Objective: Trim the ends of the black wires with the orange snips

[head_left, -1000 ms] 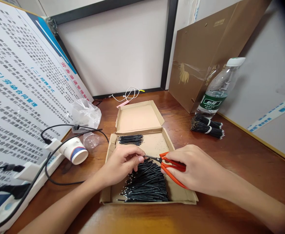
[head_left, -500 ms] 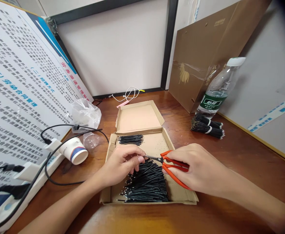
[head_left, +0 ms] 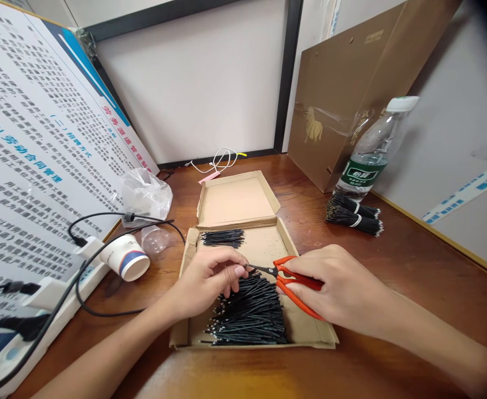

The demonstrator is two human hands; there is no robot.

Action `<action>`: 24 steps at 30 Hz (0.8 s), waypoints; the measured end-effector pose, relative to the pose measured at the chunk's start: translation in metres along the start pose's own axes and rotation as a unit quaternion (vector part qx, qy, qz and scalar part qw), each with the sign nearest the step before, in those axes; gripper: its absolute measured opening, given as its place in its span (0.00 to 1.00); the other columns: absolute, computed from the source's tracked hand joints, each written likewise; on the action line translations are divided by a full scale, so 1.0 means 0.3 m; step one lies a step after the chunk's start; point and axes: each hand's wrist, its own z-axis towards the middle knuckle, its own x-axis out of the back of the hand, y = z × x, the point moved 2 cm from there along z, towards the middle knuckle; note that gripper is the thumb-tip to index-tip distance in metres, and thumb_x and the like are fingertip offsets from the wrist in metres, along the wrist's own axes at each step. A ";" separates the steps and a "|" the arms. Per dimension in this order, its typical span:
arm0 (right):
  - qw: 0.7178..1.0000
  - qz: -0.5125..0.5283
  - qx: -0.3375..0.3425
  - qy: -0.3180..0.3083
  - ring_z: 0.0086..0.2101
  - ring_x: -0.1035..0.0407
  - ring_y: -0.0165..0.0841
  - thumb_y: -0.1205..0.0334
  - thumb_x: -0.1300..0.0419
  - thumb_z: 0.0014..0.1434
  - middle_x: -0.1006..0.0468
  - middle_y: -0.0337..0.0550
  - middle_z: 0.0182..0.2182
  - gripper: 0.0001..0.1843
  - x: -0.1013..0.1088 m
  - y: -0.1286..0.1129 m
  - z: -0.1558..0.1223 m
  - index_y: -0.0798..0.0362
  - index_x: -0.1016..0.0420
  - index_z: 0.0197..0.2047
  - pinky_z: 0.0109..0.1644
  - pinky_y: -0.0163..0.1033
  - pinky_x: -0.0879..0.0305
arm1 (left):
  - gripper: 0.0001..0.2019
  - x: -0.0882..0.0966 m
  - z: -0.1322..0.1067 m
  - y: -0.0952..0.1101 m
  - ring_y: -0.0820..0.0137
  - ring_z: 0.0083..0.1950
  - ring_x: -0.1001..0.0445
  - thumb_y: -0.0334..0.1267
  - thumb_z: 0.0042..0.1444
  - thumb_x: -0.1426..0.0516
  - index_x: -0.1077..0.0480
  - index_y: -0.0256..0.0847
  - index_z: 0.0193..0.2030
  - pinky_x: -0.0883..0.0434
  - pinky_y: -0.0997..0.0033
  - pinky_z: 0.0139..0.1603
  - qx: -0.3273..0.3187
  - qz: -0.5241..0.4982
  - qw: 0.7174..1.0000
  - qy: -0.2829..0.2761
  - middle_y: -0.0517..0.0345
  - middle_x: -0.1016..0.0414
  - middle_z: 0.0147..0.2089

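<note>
My right hand (head_left: 330, 282) grips a pair of scissors (head_left: 297, 280) with orange-red handles, its dark blades pointing left. The blade tips meet the fingertips of my left hand (head_left: 210, 277), which is closed in a pinch. Only a tiny end of a black wire (head_left: 247, 266) shows at those fingertips; the rest is hidden by the fingers. Beneath both hands sits an open cardboard box (head_left: 310, 332) with a large pile of short black wires (head_left: 252, 316). A smaller, neater row of black wires (head_left: 222, 238) lies at the box's far left.
Two tied wire bundles (head_left: 354, 216) lie by a water bottle (head_left: 364, 149) at right. To the left are a paper cup (head_left: 127, 257), a clear plastic bag (head_left: 147, 194), a power strip (head_left: 60, 321) and black cables. A brown carton (head_left: 335, 105) stands behind.
The scissors and both hands stay in nearly the same place, with the scissor handles a little closer together. Nothing else has visibly moved.
</note>
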 end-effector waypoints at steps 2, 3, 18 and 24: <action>1.000 0.010 -0.001 0.008 0.20 0.56 0.26 0.63 0.47 0.59 0.42 0.32 0.16 0.15 0.003 -0.004 0.003 0.53 0.39 0.21 0.26 0.36 0.57 | 0.07 0.000 0.001 0.000 0.77 0.24 0.30 0.33 0.61 0.46 0.28 0.32 0.36 0.30 0.79 0.20 0.000 -0.006 1.000 -0.001 0.56 0.29 0.31; 1.000 0.015 -0.003 0.008 0.20 0.56 0.26 0.62 0.47 0.60 0.41 0.32 0.16 0.15 0.005 -0.006 0.005 0.53 0.38 0.21 0.26 0.36 0.57 | 0.07 0.000 0.001 -0.002 0.77 0.24 0.30 0.33 0.61 0.46 0.28 0.32 0.36 0.29 0.79 0.20 0.000 -0.007 1.000 -0.003 0.56 0.29 0.31; 1.000 0.017 -0.002 -0.010 0.20 0.57 0.26 0.63 0.46 0.59 0.46 0.31 0.16 0.16 0.002 -0.009 0.003 0.53 0.42 0.21 0.26 0.35 0.58 | 0.06 -0.011 -0.005 -0.007 0.75 0.24 0.27 0.35 0.59 0.43 0.30 0.32 0.36 0.28 0.77 0.21 0.025 -0.071 0.997 -0.008 0.54 0.28 0.30; 1.000 0.022 -0.015 0.003 0.20 0.54 0.26 0.62 0.46 0.59 0.41 0.33 0.16 0.15 0.009 -0.009 0.002 0.53 0.36 0.21 0.26 0.36 0.57 | 0.06 -0.014 -0.004 -0.007 0.74 0.24 0.27 0.35 0.59 0.43 0.30 0.32 0.36 0.28 0.77 0.22 0.030 -0.083 0.996 -0.013 0.55 0.28 0.29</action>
